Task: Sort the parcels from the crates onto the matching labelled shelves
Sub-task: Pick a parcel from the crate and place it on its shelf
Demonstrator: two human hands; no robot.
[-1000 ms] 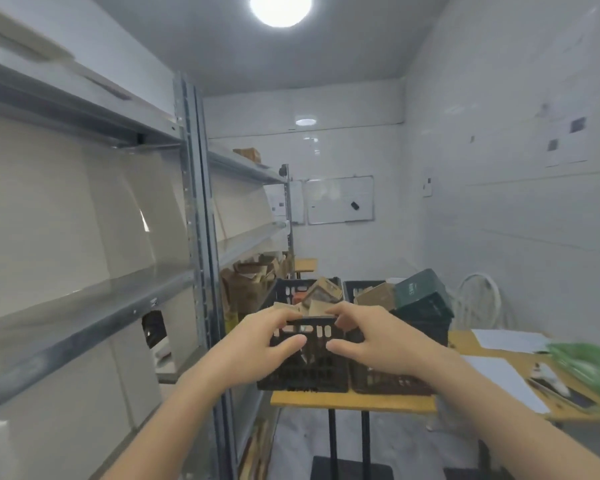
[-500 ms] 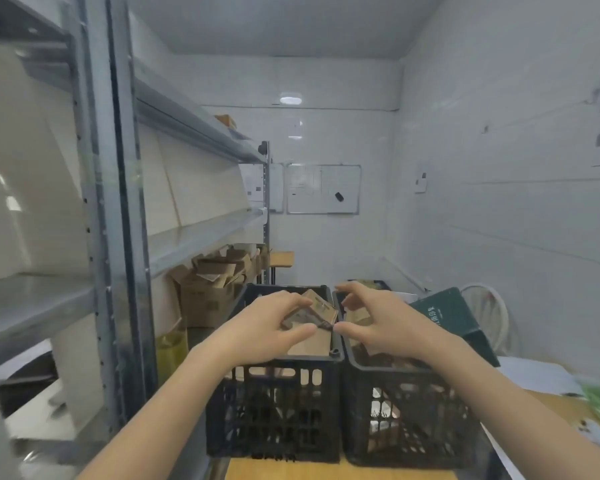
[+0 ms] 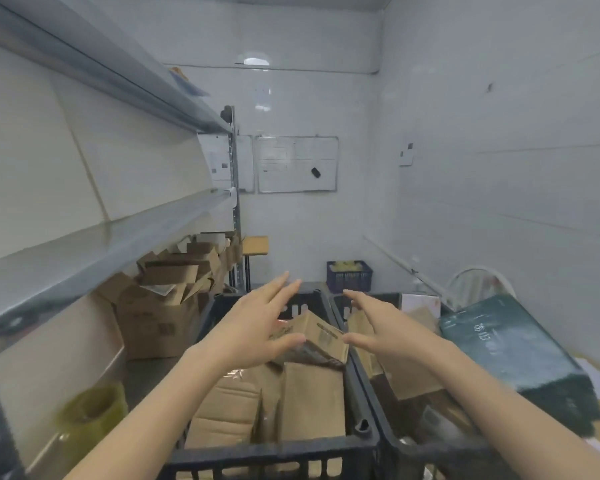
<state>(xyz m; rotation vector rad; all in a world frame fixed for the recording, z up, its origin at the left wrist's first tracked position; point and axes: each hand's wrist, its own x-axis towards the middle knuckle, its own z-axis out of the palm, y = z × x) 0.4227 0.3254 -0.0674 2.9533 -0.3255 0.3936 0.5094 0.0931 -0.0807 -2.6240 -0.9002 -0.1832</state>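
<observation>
Far left of the left hand: metal shelves (image 3: 101, 244), lower tier bare in the part seen. Below the shelves, left of the left forearm, a yellowish roll (image 3: 90, 414), blurred. Beyond it, left of the hand, a stack of opened cardboard boxes (image 3: 160, 317).

Left hand (image 3: 253, 327): fingers straight and spread, thumb out, nothing held. It hovers over the left crate (image 3: 267, 457), a black one. Under the wrist, brown flat parcels (image 3: 312, 400) stand on edge in that crate.

Between the two thumbs: one tilted brown parcel (image 3: 321, 332), propped on the others in the left crate. Whether either thumb touches it cannot be told.

Right hand (image 3: 392, 332): fingers extended, palm turned inward, nothing held. It hovers over the right crate (image 3: 426, 453), which touches the left crate and holds more brown parcels.

Right of the right hand: a dark green parcel (image 3: 510, 355) lies tilted across the right crate's far edge.

Beyond both hands: a blue crate (image 3: 349, 275) on the floor; a whiteboard (image 3: 297, 164) on the end wall.
</observation>
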